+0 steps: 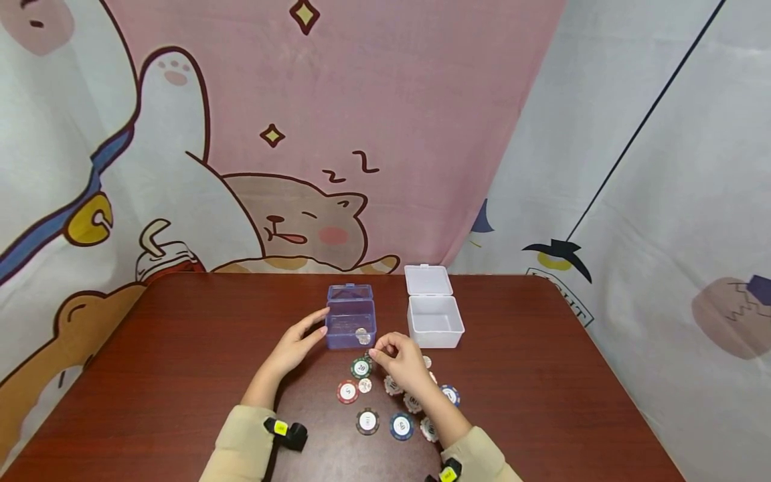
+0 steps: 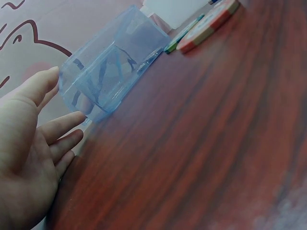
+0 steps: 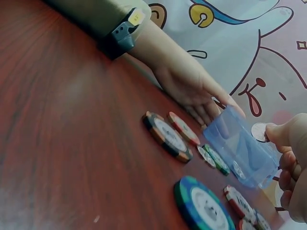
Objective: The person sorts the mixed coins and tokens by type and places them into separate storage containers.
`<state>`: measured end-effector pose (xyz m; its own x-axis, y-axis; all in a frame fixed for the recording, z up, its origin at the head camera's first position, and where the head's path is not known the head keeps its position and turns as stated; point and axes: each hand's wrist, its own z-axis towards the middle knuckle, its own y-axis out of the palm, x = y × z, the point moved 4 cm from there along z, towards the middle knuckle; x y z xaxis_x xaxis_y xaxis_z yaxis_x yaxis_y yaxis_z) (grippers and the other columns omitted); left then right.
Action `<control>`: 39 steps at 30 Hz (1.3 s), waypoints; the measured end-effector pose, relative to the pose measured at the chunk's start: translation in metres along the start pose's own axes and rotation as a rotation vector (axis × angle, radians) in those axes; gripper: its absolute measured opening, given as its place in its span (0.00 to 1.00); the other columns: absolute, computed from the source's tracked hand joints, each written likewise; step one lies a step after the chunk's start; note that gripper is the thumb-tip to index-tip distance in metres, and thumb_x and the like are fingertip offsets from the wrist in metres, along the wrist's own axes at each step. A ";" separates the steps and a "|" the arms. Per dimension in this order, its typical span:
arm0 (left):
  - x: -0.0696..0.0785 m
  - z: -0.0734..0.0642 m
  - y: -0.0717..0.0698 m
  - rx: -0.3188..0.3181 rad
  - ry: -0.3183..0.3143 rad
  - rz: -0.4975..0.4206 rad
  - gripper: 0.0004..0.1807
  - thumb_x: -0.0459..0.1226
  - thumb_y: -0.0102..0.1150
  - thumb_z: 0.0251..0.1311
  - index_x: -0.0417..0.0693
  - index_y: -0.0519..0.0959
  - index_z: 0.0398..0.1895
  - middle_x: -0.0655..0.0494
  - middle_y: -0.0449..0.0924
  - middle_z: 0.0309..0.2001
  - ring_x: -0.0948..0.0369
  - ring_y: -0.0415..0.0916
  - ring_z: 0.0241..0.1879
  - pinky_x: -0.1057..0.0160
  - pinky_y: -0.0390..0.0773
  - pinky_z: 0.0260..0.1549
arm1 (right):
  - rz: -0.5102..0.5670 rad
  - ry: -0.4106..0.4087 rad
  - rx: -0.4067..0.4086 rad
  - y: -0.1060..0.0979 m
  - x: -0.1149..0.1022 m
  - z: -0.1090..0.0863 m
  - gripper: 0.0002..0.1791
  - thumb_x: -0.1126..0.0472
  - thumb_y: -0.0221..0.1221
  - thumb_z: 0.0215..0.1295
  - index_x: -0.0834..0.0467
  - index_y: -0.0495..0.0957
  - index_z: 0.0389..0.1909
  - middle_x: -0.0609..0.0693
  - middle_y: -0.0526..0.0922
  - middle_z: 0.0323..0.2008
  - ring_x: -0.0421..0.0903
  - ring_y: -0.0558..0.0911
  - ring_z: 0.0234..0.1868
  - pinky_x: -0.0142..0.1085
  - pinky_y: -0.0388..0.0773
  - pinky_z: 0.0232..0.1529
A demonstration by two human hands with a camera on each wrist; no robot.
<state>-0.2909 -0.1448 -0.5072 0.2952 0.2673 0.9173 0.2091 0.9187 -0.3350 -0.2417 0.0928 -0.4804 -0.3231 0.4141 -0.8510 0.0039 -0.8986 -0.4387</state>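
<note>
A translucent blue box (image 1: 350, 321) with its lid raised stands on the table, and silver coins (image 1: 363, 336) lie inside it. My left hand (image 1: 296, 345) touches the box's left side with extended fingers; the left wrist view shows its thumb and fingertips at the near end of the box (image 2: 110, 72). Just above the box's front right corner, my right hand (image 1: 400, 361) pinches a silver coin (image 3: 259, 132) between thumb and forefinger. Below the box lie a green poker chip (image 1: 361, 367), a red poker chip (image 1: 347, 391) and a loose coin (image 1: 365, 385).
A white box (image 1: 436, 321) with a raised lid stands right of the blue one. More poker chips lie nearer me, among them a black one (image 1: 367, 421) and a blue one (image 1: 401, 426). A patterned cloth (image 1: 421, 134) hangs behind the table (image 1: 542, 375).
</note>
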 end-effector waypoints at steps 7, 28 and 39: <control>0.001 0.000 0.001 0.001 -0.015 0.002 0.24 0.36 0.53 0.68 0.47 0.69 0.67 0.41 0.69 0.63 0.49 0.60 0.65 0.43 0.55 0.62 | 0.028 -0.015 0.053 0.001 -0.005 0.012 0.08 0.65 0.67 0.55 0.57 0.77 0.22 0.43 0.66 0.21 0.39 0.66 0.25 0.30 0.63 0.27; 0.001 -0.001 0.000 0.002 -0.028 -0.009 0.25 0.37 0.54 0.68 0.46 0.68 0.67 0.42 0.68 0.64 0.48 0.59 0.66 0.43 0.54 0.63 | 0.072 0.032 0.156 0.004 -0.006 0.046 0.08 0.65 0.68 0.55 0.58 0.78 0.23 0.43 0.65 0.20 0.39 0.65 0.24 0.30 0.62 0.25; 0.001 0.000 0.001 0.001 -0.039 -0.010 0.25 0.38 0.54 0.68 0.47 0.68 0.67 0.42 0.68 0.64 0.47 0.59 0.66 0.42 0.54 0.63 | 0.014 0.004 0.186 0.009 0.002 0.057 0.08 0.62 0.68 0.55 0.57 0.78 0.23 0.41 0.65 0.19 0.39 0.66 0.23 0.31 0.63 0.25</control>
<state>-0.2899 -0.1439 -0.5064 0.2565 0.2688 0.9284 0.2107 0.9219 -0.3251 -0.2964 0.0769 -0.4693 -0.3207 0.4019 -0.8577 -0.1666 -0.9153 -0.3666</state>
